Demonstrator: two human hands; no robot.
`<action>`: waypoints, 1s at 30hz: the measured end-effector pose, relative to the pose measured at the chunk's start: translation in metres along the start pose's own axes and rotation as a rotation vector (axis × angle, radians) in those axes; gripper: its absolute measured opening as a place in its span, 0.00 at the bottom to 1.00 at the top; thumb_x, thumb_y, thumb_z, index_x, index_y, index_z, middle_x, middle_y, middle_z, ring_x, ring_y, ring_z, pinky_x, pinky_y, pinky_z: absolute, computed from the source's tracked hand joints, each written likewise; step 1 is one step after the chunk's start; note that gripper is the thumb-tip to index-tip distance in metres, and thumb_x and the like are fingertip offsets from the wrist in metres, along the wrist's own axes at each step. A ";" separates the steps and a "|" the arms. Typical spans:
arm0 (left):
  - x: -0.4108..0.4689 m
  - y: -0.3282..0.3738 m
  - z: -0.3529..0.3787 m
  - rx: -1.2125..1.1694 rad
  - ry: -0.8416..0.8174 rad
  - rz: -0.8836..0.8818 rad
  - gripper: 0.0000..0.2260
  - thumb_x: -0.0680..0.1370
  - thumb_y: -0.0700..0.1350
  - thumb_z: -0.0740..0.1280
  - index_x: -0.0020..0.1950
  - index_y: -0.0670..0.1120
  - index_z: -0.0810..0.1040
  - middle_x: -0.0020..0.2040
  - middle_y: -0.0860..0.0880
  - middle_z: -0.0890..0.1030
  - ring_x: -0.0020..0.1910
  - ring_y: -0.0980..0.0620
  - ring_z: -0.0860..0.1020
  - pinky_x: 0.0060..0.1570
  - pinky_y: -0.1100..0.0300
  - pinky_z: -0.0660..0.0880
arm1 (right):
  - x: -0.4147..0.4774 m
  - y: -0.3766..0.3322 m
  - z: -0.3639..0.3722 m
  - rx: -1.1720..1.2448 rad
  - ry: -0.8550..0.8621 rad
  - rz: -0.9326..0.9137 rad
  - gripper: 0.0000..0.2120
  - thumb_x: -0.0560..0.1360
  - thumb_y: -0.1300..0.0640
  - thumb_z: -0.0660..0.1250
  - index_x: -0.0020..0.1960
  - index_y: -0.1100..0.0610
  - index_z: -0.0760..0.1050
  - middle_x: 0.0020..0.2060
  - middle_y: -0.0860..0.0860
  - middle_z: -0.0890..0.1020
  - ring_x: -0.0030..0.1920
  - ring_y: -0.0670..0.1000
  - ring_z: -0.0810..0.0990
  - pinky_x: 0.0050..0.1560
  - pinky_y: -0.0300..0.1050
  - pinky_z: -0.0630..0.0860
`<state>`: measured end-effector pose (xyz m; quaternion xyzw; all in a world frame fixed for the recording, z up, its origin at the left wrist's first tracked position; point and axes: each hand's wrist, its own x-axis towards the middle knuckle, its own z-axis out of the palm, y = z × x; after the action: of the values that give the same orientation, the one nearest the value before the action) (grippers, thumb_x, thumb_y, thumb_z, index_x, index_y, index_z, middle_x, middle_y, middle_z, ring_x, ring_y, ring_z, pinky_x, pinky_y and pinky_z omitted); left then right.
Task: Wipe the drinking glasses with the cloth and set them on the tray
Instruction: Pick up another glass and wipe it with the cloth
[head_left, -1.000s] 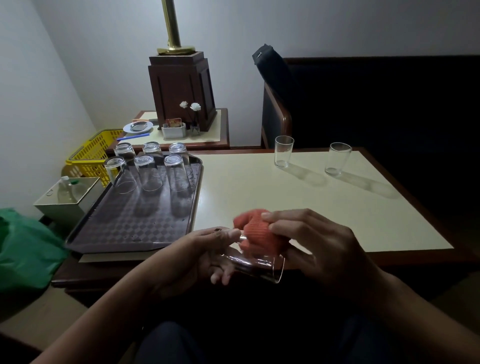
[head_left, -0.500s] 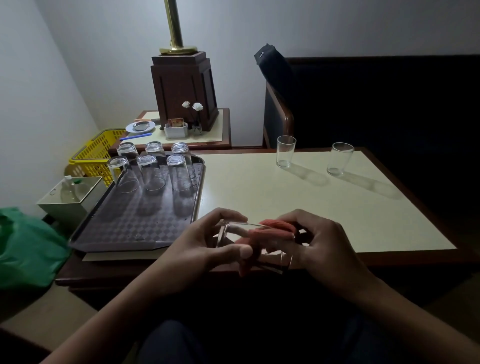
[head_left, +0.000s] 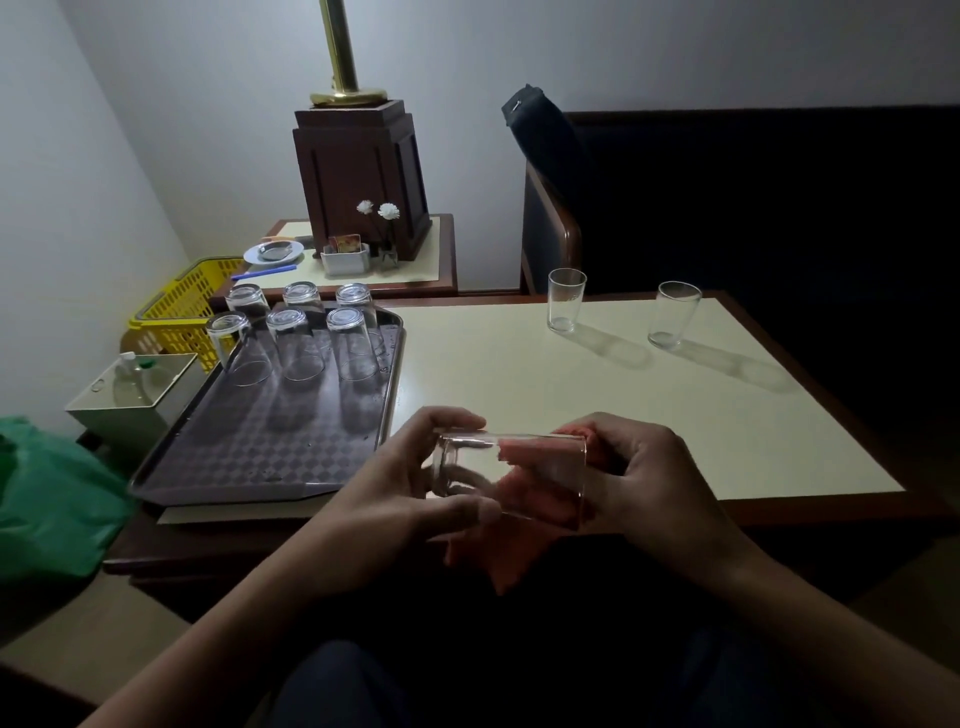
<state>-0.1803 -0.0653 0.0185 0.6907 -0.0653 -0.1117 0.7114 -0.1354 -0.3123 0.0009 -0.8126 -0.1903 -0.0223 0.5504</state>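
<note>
Just the head cam to go on here, and it's pretty dim. Both hands are just off the near right corner of the tray (head_left: 249, 457), over the near edge of the table (head_left: 519, 374). The left hand (head_left: 410, 483) has its fingers and thumb curled round the base end of a clear glass (head_left: 511, 473). The glass lies on its side, base pointing toward the tray and mouth pointing away from it. The right hand (head_left: 649, 467) is at the mouth end with its fingers curled on the orange cloth (head_left: 498, 564). Part of the cloth is stuffed inside the glass and a bit hangs out below it. On the tray, six upturned glasses (head_left: 298, 343) stand in two rows of three at its far end. Right of the tray, toward the table's far edge, there's one upright glass (head_left: 565, 300), and a second upright glass (head_left: 674, 314) further from the tray again, the two well apart from each other.
</note>
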 end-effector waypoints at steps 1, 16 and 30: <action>0.000 0.000 0.002 -0.103 -0.016 -0.110 0.22 0.76 0.39 0.76 0.68 0.43 0.74 0.61 0.36 0.80 0.47 0.40 0.83 0.45 0.55 0.83 | -0.002 -0.001 0.000 -0.073 0.019 -0.072 0.07 0.75 0.54 0.80 0.52 0.48 0.87 0.44 0.44 0.89 0.46 0.45 0.88 0.48 0.44 0.84; 0.004 -0.004 0.008 -0.334 0.005 -0.246 0.24 0.79 0.52 0.73 0.68 0.37 0.75 0.56 0.33 0.82 0.40 0.42 0.82 0.37 0.58 0.82 | -0.004 -0.011 0.001 -0.050 -0.015 -0.115 0.12 0.74 0.58 0.79 0.57 0.49 0.86 0.48 0.42 0.89 0.51 0.43 0.87 0.50 0.39 0.83; 0.007 0.001 -0.015 -0.193 0.350 -0.076 0.27 0.69 0.38 0.79 0.66 0.40 0.76 0.46 0.43 0.84 0.38 0.43 0.78 0.44 0.56 0.83 | 0.015 0.005 -0.008 0.350 -0.041 0.445 0.12 0.81 0.68 0.68 0.60 0.58 0.84 0.53 0.56 0.89 0.50 0.53 0.87 0.52 0.49 0.83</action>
<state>-0.1700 -0.0523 0.0185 0.6302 0.0965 -0.0225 0.7701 -0.1181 -0.3170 0.0038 -0.7272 -0.0195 0.1488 0.6698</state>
